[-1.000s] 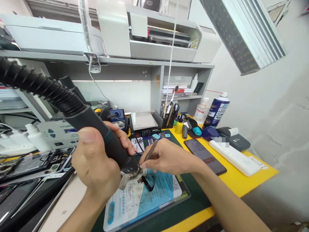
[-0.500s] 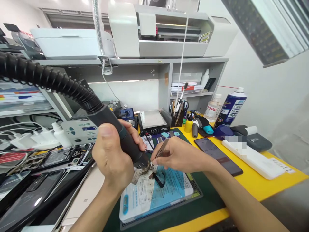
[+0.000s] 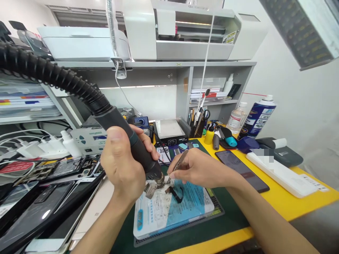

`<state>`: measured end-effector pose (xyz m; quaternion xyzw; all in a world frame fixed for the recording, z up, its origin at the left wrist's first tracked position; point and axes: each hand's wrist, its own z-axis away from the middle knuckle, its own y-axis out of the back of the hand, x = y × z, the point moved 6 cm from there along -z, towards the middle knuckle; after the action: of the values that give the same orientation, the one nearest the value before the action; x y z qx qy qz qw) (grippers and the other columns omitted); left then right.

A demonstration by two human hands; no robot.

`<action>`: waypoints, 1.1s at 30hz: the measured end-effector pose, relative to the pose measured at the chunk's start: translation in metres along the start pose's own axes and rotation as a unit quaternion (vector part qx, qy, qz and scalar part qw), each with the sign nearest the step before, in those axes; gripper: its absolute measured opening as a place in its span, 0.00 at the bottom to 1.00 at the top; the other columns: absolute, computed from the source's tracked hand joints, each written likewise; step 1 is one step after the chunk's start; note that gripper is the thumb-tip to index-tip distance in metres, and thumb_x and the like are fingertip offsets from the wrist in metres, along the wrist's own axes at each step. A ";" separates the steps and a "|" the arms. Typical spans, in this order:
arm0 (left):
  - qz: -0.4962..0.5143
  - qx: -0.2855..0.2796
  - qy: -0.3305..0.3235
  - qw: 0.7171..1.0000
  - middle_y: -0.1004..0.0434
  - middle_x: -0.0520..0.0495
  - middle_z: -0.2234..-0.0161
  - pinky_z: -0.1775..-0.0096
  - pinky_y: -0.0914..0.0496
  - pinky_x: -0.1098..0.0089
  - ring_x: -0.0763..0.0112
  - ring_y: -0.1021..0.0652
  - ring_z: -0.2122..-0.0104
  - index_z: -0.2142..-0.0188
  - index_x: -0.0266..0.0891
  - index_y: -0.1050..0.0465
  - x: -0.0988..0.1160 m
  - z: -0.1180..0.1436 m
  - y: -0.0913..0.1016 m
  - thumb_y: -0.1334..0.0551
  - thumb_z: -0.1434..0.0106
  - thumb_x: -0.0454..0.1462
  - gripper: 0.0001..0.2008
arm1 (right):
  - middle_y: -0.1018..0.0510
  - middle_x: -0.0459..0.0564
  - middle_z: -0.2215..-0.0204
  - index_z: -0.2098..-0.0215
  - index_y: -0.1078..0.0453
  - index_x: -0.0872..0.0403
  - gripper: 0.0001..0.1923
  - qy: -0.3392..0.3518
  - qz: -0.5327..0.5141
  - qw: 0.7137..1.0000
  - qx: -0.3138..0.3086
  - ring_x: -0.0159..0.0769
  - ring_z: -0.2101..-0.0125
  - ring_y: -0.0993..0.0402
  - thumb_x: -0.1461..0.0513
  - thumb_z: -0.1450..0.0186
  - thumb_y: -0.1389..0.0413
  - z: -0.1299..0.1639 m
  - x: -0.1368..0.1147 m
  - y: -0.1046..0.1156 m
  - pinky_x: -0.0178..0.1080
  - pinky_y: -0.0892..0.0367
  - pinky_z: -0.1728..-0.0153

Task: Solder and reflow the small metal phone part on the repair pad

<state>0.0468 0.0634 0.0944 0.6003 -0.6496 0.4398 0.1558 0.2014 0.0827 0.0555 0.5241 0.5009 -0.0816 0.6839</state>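
Observation:
My left hand (image 3: 124, 162) is wrapped round the dark handle of a hot air gun (image 3: 137, 148), whose metal nozzle points down at the work spot. In my right hand (image 3: 196, 167) a pair of tweezers (image 3: 180, 161) is pinched, its tips close to the nozzle. Beneath the nozzle lies a small metallic part (image 3: 151, 189), partly hidden by the gun and my hand. A black flex cable (image 3: 175, 194) curls beside it. Both rest on a blue and white box (image 3: 169, 222), scuffed with dark marks, on a grey perforated mat.
Phones and phone parts (image 3: 45, 208) crowd the left side. A hose (image 3: 58, 83) arches over them from the upper left. At the back stands a flat hot plate (image 3: 168, 128). To the right are a phone (image 3: 242, 171), a white case (image 3: 280, 174) and a spray can (image 3: 258, 116).
The view has shifted slightly. The nozzle and tweezers stay close together over the box, and the metallic part under the nozzle shows more clearly now.

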 end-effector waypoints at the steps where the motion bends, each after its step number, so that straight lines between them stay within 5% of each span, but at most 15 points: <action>1: -0.005 0.003 -0.004 1.000 0.34 0.53 0.80 0.80 0.33 0.62 0.67 0.29 0.84 0.67 0.44 0.31 0.000 0.000 0.001 0.45 0.34 0.62 0.25 | 0.17 0.50 0.70 0.74 0.20 0.56 0.10 -0.001 -0.002 1.000 -0.001 0.32 0.79 0.29 0.62 0.37 0.39 0.000 0.000 0.000 0.35 0.38 0.77; 33: 0.001 -0.002 -0.011 1.000 0.33 0.52 0.81 0.80 0.36 0.63 0.66 0.29 0.84 0.66 0.45 0.31 0.002 0.006 -0.004 0.45 0.33 0.60 0.23 | 0.17 0.50 0.70 0.69 0.18 0.56 0.09 0.017 0.010 1.000 0.003 0.32 0.78 0.29 0.65 0.37 0.42 0.000 0.001 -0.002 0.34 0.39 0.78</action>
<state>0.0519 0.0580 0.0944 0.6044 -0.6527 0.4317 0.1495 0.2005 0.0824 0.0536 0.5322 0.5068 -0.0671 0.6748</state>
